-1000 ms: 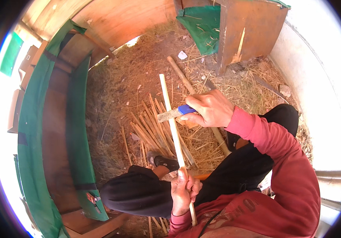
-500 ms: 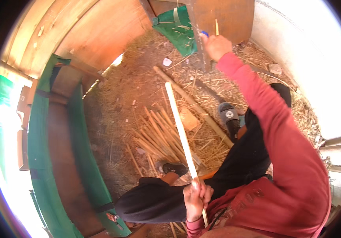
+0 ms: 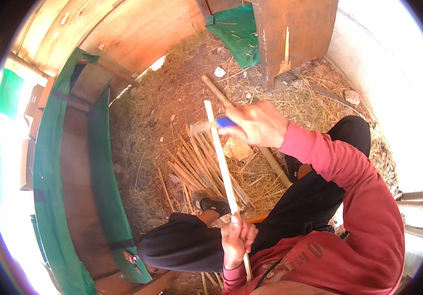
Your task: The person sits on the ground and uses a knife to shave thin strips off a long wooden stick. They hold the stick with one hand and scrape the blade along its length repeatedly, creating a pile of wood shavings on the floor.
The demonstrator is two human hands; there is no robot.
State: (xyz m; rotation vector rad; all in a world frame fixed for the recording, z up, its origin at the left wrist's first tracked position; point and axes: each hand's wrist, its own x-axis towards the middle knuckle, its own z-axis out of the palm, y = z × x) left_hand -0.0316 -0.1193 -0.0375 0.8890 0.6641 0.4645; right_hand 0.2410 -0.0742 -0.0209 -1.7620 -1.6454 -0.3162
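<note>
My left hand point(image 3: 237, 238) is closed around the lower part of a long pale peeled stick point(image 3: 224, 172), which slants up and away from my lap. My right hand point(image 3: 264, 123) grips a knife by its blue handle point(image 3: 226, 122). Its blurred blade point(image 3: 201, 128) lies across the stick's upper part; whether it touches the wood I cannot tell. Beneath, between my feet, lies a loose bundle of split sticks point(image 3: 196, 164). A longer round pole point(image 3: 274, 164) lies on the ground to their right.
A green-covered wooden frame point(image 3: 101, 187) stands at the left. Ahead are a brown wooden panel point(image 3: 297, 34) and green cloth point(image 3: 238, 37) with shavings on it. A pale wall point(image 3: 383, 64) rises at the right. Straw point(image 3: 319, 81) covers parts of the dirt ground.
My right hand has come back from beside the far panel, bringing the knife to the stick's upper part. My left hand keeps its hold. The view has shifted slightly.
</note>
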